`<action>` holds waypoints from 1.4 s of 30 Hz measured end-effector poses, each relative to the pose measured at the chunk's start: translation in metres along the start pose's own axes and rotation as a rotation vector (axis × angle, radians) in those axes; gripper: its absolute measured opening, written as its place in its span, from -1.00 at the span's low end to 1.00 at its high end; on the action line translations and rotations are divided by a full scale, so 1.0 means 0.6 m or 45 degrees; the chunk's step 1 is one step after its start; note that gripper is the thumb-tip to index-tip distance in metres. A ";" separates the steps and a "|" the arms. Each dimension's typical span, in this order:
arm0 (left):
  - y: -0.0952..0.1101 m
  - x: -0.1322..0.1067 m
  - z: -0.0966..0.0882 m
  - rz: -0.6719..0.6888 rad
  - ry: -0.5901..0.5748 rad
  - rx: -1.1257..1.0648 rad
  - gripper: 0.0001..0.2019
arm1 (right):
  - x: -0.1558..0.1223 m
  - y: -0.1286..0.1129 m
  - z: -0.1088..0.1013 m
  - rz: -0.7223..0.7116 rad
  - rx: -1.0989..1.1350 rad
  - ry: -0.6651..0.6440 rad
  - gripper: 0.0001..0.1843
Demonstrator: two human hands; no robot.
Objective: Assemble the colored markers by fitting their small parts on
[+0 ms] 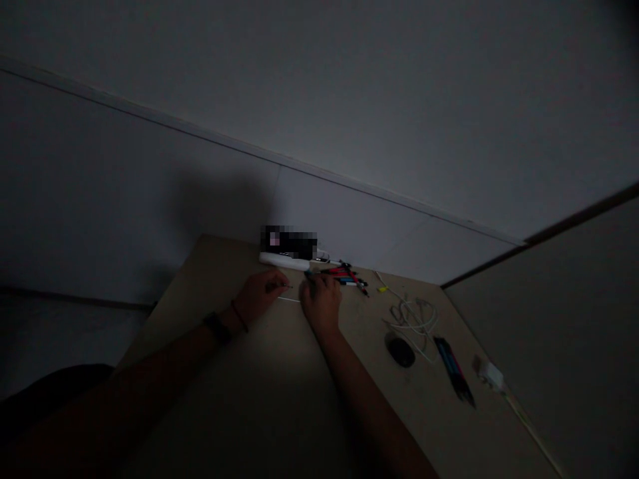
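The scene is dim. My left hand [262,293] rests on a light wooden table [239,372] with its fingers pinched round a thin dark pen-like piece whose tip points right. My right hand [322,299] lies close beside it, fingers curled over a dark pen part at its top. A thin white rod [288,300] lies on the table between the two hands. A pile of red, blue and black pens [347,276] sits just beyond my right hand.
A white oblong device [283,261] lies at the table's far edge by the wall. To the right lie tangled white cable [414,318], a dark round object [400,350], two dark pens [454,369] and a white charger [490,376].
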State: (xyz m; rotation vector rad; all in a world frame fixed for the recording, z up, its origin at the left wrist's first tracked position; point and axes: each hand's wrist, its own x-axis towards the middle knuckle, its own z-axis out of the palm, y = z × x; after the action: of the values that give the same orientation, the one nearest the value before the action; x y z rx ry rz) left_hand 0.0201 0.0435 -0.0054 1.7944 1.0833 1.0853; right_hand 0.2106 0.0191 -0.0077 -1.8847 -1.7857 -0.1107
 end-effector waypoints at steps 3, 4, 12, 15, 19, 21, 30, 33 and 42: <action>0.002 -0.001 -0.001 -0.005 0.005 0.007 -0.92 | 0.000 0.000 -0.001 -0.016 0.026 -0.011 -0.71; 0.003 -0.001 -0.002 -0.010 0.013 0.012 -0.91 | 0.000 0.001 -0.001 -0.023 0.037 -0.005 -0.71; 0.005 -0.004 -0.002 -0.024 0.051 0.019 -0.88 | 0.003 0.008 0.006 -0.169 0.272 -0.013 -0.70; 0.004 -0.004 -0.003 -0.014 0.049 0.013 -0.87 | 0.003 0.010 0.009 -0.234 0.358 -0.033 -0.71; 0.003 -0.004 -0.004 -0.005 0.055 0.005 -0.85 | 0.002 0.011 0.011 -0.241 0.424 -0.005 -0.71; 0.002 -0.003 -0.004 -0.019 0.063 -0.006 -0.85 | 0.002 0.012 0.013 -0.229 0.420 -0.007 -0.69; 0.006 -0.004 -0.005 -0.045 0.068 -0.037 -0.86 | 0.005 0.010 0.008 -0.201 0.557 -0.038 -0.61; 0.009 -0.003 -0.007 -0.047 0.080 -0.072 -0.85 | 0.006 0.005 0.005 -0.063 0.856 0.014 -0.65; 0.004 -0.003 -0.009 -0.027 0.118 -0.112 -0.85 | 0.004 0.000 0.011 0.448 1.584 -0.195 -0.57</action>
State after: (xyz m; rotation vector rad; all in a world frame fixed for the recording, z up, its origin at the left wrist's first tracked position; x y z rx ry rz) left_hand 0.0154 0.0420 -0.0018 1.6744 1.0896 1.1951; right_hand 0.2090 0.0238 -0.0124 -1.1975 -1.0651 1.0398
